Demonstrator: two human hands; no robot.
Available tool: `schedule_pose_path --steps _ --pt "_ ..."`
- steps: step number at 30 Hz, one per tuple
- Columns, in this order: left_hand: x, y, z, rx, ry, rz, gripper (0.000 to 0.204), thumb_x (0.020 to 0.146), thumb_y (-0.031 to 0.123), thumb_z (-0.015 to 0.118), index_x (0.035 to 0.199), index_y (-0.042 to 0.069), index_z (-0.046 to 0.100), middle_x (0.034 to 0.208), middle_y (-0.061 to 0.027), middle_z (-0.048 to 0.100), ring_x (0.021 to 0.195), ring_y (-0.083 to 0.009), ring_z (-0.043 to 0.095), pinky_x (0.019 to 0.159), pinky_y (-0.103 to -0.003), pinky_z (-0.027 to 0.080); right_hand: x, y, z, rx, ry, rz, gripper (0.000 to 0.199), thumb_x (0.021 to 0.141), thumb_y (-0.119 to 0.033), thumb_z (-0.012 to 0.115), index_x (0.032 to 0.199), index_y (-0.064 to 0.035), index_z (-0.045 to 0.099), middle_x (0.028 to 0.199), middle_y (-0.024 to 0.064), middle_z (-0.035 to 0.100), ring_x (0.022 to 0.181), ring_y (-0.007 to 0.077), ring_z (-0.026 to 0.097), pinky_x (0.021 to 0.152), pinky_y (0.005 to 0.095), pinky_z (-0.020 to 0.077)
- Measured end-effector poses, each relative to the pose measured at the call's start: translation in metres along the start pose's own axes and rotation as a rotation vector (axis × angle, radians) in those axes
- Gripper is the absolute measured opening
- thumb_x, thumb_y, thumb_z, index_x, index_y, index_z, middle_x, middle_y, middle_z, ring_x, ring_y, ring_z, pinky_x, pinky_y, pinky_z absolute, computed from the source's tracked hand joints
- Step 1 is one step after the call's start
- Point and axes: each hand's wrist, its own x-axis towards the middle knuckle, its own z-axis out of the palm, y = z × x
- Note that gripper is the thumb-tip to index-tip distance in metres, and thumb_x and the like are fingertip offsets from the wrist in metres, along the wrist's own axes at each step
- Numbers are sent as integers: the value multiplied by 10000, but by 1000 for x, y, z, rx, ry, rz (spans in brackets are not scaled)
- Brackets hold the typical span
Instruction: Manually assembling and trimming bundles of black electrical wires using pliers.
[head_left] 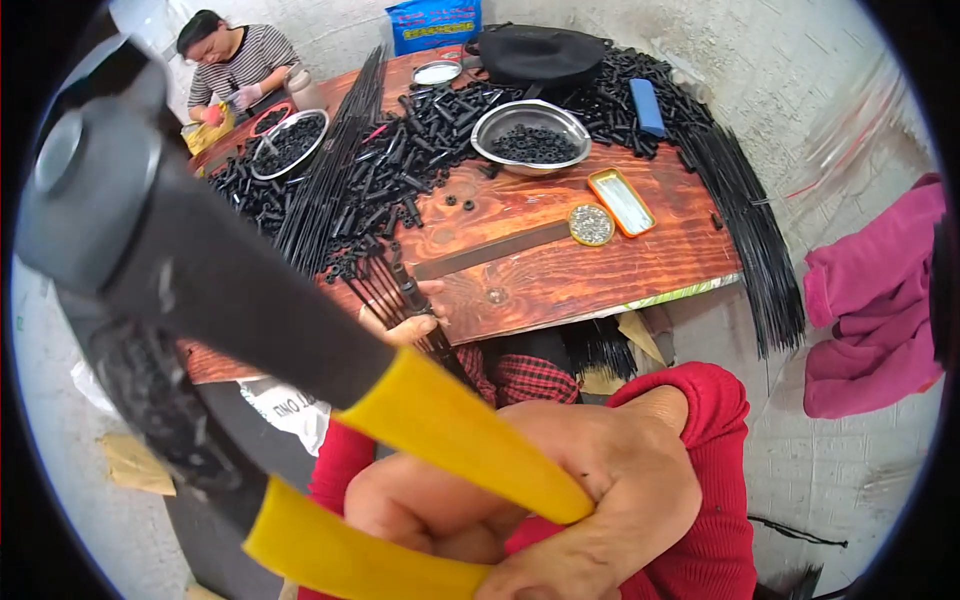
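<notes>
Pliers [200, 290], yellow-handled, fill the foreground, raised and gripped by the right hand [590, 500]. Left hand [405, 322] pinches a black tube [408, 290] on rods [375, 285] at the table [560, 270] edge. Heaped tubes [420, 150] lie unprocessed beyond.

Bright, even daylight; soft shadows; fisheye bending with black vignette at the rim (strongest 3 and 9 o'clock); near foreground blurred.

Yellow-handled pliers [300, 370], raised close-up
</notes>
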Motion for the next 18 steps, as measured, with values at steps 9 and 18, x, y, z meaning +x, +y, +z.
schedule_pose_path --steps 9,18 --pt "-7 12 -11 44 -29 9 545 796 25 720 1301 3 515 1004 -64 672 906 -121 631 819 -265 503 -39 -7 -45 -668 758 -71 276 938 -247 578 1030 4 508 746 90 621 501 77 505 471 208 416" --pt "-5 12 -4 18 -69 -7 593 758 51 729 1302 -32 510 972 -54 648 918 -145 622 860 -281 480 -68 57 -136 -1082 1136 -102 217 850 -68 685 1000 -31 534 867 32 626 642 56 551 558 209 458"
